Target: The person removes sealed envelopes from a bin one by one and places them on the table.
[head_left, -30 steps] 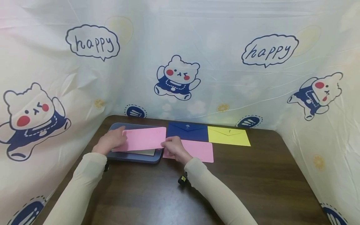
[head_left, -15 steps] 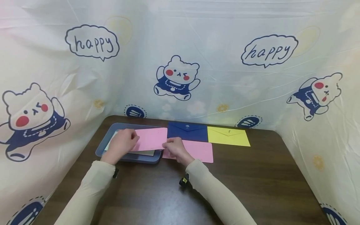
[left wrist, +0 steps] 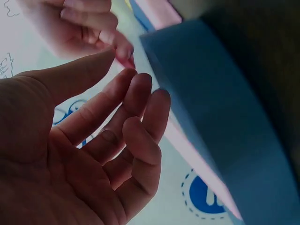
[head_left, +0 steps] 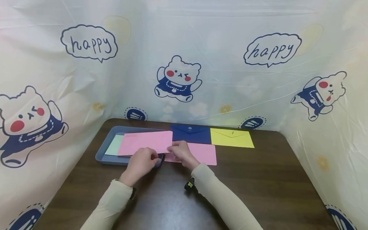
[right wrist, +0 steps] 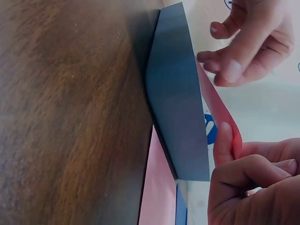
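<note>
A pink envelope [head_left: 145, 141] lies slanted over the blue tray [head_left: 101, 155], its right end raised past the tray's side. My right hand [head_left: 183, 153] pinches that end between thumb and fingers, which also shows in the right wrist view, where the envelope [right wrist: 215, 98] bends slightly. Just in front of the tray's near rim is my left hand [head_left: 142, 164], fingers loosely bent and holding nothing. In the left wrist view, the left hand's fingers [left wrist: 110, 133] are spread a little, close to the tray wall [left wrist: 206, 93]. A pale green paper [head_left: 114, 145] shows beneath the held envelope.
A second pink envelope [head_left: 203, 154] lies on the brown table [head_left: 258, 182] right of the tray, partly behind my right hand. Behind it sit a dark blue envelope [head_left: 190, 134] and a yellow envelope [head_left: 232, 138]. A printed curtain [head_left: 224, 64] encloses the table's back and sides.
My left hand has left the pink envelope's left end and moved right and nearer, to the tray's front rim. My right hand keeps its pinch. More of the pale green paper shows now.
</note>
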### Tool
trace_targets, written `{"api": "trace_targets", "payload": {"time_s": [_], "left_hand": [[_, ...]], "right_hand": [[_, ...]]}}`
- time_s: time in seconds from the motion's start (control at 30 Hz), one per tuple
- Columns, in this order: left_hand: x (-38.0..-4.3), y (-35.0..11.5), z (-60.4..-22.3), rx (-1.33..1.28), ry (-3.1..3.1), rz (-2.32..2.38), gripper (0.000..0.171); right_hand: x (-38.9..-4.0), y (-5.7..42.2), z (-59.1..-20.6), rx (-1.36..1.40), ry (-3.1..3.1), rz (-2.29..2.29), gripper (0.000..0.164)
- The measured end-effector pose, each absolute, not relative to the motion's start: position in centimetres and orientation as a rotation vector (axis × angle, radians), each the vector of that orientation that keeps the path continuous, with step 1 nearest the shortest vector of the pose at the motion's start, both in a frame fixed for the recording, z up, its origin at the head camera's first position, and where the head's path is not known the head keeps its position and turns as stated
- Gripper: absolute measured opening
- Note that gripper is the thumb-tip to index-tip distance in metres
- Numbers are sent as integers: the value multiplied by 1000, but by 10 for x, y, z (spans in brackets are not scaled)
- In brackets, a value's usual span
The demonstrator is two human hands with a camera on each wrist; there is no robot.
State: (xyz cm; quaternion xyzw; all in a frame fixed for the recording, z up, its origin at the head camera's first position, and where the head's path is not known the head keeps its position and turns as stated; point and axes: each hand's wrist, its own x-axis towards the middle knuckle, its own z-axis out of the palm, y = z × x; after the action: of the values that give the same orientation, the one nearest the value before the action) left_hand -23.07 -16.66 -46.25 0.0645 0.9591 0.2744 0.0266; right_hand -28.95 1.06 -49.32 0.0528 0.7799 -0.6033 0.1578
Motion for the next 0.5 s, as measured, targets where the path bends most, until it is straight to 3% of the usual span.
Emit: {"api": "trace_targets", "payload": {"time_s": [0.5], "left_hand": [[-226, -154, -480, 170, 3018, 807, 8]], "right_hand": [[-291, 21, -495, 226, 2226, -1728, 14]]}}
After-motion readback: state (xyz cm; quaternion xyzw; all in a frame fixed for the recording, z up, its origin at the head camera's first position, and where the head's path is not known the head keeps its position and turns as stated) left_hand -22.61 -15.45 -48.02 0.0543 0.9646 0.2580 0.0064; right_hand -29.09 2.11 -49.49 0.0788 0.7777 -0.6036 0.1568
